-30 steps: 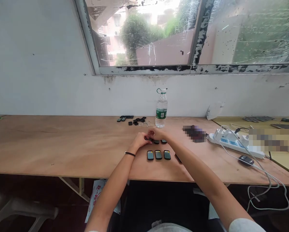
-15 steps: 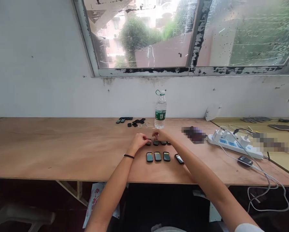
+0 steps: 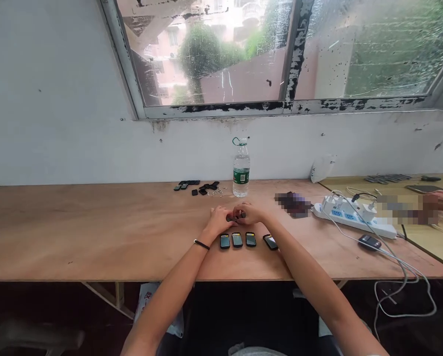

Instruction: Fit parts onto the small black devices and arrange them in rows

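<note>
Under a dirty window, our long brown wooden table (image 3: pixel 95 232) holds four small black gadgets with glowing screens (image 3: pixel 237 240), already lined up in a row near us. Our left hand (image 3: pixel 218 219) and right hand (image 3: pixel 251 213) meet just behind them, fingers curled around one more small black gadget (image 3: pixel 235 217). More little black parts (image 3: pixel 201 187) wait beside the clear water bottle (image 3: pixel 241 169)

1. The left hand (image 3: pixel 218 220) and right hand (image 3: pixel 251 213) now meet, together pinching a small black device (image 3: pixel 235 217) lifted off the back row.
2. Another person's hand (image 3: pixel 437 200) appears at the far right.
</note>
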{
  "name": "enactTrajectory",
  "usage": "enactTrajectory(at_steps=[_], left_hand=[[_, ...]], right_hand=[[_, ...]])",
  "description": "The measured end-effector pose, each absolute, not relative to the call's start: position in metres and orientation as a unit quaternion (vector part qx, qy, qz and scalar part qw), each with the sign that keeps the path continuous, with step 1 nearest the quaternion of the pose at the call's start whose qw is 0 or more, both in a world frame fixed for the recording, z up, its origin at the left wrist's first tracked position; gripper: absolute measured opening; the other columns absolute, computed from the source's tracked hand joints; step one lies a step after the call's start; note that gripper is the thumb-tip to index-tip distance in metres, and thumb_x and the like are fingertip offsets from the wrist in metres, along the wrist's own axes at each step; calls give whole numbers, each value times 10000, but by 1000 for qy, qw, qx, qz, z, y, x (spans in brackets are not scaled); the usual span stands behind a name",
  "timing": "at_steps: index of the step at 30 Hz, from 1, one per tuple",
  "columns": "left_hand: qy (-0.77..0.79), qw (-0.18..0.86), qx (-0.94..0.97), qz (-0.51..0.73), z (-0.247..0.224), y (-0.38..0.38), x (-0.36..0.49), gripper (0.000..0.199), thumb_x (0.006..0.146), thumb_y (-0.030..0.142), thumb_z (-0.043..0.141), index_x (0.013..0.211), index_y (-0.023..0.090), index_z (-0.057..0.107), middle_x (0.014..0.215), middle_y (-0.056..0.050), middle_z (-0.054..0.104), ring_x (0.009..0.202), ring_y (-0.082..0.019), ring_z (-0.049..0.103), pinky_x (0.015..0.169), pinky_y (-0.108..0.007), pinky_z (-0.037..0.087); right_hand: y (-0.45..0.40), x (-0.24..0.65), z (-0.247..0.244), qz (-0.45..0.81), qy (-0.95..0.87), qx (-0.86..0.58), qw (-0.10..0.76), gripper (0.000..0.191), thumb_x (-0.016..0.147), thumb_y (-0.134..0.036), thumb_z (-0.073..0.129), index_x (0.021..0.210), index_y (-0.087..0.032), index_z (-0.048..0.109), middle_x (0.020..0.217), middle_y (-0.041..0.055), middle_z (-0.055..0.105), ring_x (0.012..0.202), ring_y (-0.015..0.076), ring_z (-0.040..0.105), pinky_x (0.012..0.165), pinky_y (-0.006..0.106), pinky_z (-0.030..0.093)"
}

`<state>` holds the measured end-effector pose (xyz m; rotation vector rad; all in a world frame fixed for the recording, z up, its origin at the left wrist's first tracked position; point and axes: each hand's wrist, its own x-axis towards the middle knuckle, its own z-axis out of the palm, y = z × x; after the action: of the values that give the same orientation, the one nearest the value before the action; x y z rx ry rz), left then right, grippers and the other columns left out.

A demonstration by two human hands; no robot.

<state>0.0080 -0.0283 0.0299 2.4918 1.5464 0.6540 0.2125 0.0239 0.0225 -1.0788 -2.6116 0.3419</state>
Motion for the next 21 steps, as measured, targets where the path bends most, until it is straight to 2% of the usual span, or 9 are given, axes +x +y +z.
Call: enactTrajectory(at_steps=[6,11,15,21], left_hand=[[525,89,823,200,31,-25,1,129,779,359,868,809,246,815,945,-65,797,1122,-328,599,981,-423,360],[523,88,822,206,29,-23,0,125,770,353,871,825,246,838,964,-91,807,1119,-343,612,996,-454,364],[524,83,820,215,30,-26,1,149,750,385,893,794,254,838,919,-88,801,1098,-341,619,988,-443,377],[521,89,823,209,34,-33,6,179,753,431,910,809,275,843,854,-67,791,1093,-339,606,971,-434,366]], right_hand=[[30,208,15,129,-905,-374,157,208,808,-177,734,1014,-195,714,995,26,724,979,203,615,915,304,417],[32,207,14,132,-901,-385,149,256,757,-159,755,997,-173,668,1005,47,705,996,216,599,875,292,422],[31,208,17,146,-897,-378,180,279,712,-148,758,955,-177,622,962,38,689,968,204,600,804,260,436],[29,206,15,246,-890,-303,236,93,807,-125,651,889,-168,648,878,14,705,763,136,604,702,230,468]])
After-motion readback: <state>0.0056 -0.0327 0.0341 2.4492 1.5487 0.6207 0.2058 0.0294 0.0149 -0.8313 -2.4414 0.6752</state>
